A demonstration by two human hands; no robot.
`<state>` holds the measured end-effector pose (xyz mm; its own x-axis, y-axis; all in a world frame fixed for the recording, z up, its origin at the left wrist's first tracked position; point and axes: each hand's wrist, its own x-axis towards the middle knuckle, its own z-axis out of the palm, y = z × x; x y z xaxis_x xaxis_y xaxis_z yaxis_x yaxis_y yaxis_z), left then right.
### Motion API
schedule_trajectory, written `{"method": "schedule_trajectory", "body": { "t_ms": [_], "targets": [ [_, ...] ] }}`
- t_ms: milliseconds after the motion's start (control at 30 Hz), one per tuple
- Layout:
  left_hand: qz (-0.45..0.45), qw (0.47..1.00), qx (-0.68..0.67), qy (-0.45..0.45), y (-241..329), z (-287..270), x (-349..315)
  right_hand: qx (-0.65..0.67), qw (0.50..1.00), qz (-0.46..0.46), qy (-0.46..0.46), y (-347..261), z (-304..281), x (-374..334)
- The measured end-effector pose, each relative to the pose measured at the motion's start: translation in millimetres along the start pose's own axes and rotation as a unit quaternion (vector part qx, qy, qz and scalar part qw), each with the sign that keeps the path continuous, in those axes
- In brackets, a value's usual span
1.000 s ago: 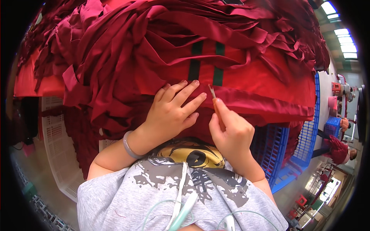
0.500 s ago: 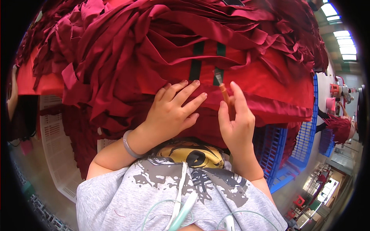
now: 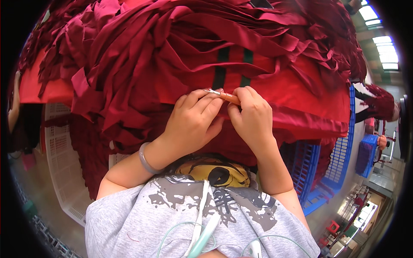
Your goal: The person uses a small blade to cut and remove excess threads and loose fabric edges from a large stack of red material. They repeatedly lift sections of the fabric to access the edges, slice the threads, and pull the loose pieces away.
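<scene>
My right hand (image 3: 254,116) is closed round a small orange-handled tool (image 3: 231,98). Its slim metal tip points left and reaches over the fingertips of my left hand (image 3: 193,118). Those fingers are curled in at the near edge of the dark red cloth strips (image 3: 180,64); whatever they pinch is hidden. The two hands nearly meet in front of my body. Under the strips lies a bright red cloth (image 3: 297,88) with two dark green bands (image 3: 220,75) running away from me.
Heaped strips cover the far side. A white plastic basket (image 3: 60,159) stands at the left, blue crates (image 3: 337,165) at the right, with dark red cloth in them. A dark flat object (image 3: 261,4) rests on the far heap. Another person's arm (image 3: 15,103) shows at the left edge.
My right hand has moved left toward my left hand. The tool has swung from pointing away to pointing left, and the left fingers have drawn in from spread to curled.
</scene>
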<state>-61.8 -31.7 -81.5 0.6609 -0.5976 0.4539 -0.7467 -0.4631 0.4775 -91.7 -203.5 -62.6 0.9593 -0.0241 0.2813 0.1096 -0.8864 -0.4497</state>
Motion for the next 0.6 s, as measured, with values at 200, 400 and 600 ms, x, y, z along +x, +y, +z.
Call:
{"method": "schedule_trajectory", "body": {
  "t_ms": [200, 400, 600],
  "targets": [
    [-0.026, 0.999, -0.021, 0.014, 7.5, 5.3, 13.1, 0.412, 0.894, 0.154, -0.084, -17.7, -30.3, -14.8],
    [-0.092, 0.985, -0.137, -0.039, 12.8, -18.5, 17.0, 0.485, 0.851, 0.198, 0.044, -9.8, -56.6, -24.0],
    [-0.051, 0.955, -0.251, -0.152, -2.6, -76.1, 15.1, 0.416, 0.889, 0.189, 0.029, 3.3, -60.5, -39.3]
  ]
}}
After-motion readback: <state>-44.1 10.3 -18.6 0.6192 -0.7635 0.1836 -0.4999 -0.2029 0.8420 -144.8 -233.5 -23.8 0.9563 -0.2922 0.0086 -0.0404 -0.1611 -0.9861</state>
